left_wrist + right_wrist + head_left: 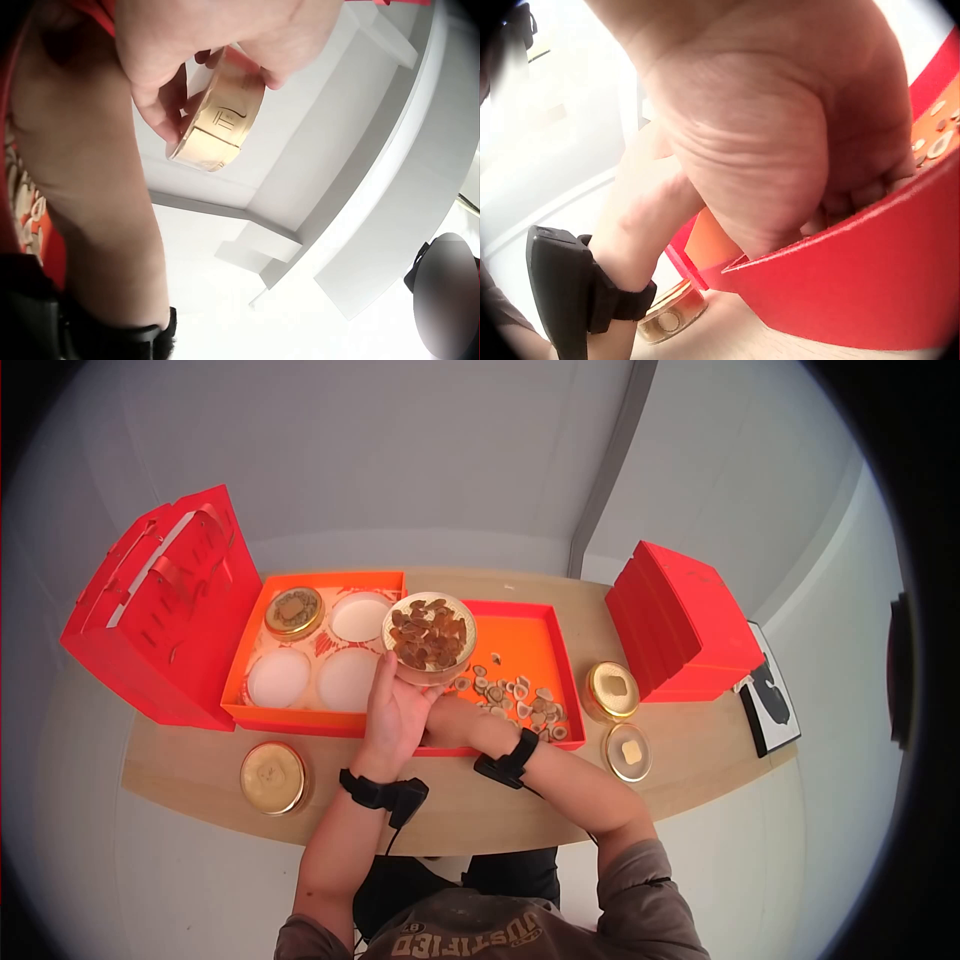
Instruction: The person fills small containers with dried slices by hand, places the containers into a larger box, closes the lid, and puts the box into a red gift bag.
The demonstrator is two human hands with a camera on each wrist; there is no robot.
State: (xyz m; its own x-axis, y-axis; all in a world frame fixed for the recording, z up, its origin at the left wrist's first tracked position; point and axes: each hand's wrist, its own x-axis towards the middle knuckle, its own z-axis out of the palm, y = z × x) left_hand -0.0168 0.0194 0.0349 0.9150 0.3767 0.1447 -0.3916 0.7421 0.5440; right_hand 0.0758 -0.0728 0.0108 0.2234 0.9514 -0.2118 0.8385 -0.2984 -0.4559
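Note:
My left hand (397, 718) holds up a round clear container (430, 675) of brown pieces (432, 635). In the left wrist view, the fingers and thumb of this hand (232, 34) grip the container (229, 112) around its side. Beside and partly behind it, my right hand (458, 722) reaches down into the shallow red tray with an orange floor (530, 640). Round pale slices with dark rims (520, 700) lie scattered there. In the right wrist view the right hand (757, 142) is bent over the tray's red wall (862, 277), its fingertips hidden.
An orange-red box (300, 717) with round recesses holds one filled jar (294, 612). Red bags (170, 610) stand at left, red boxes (680, 625) at right. Gold-rimmed lids or jars lie at front left (273, 778) and right (612, 691). A black-and-white item (770, 695) is far right.

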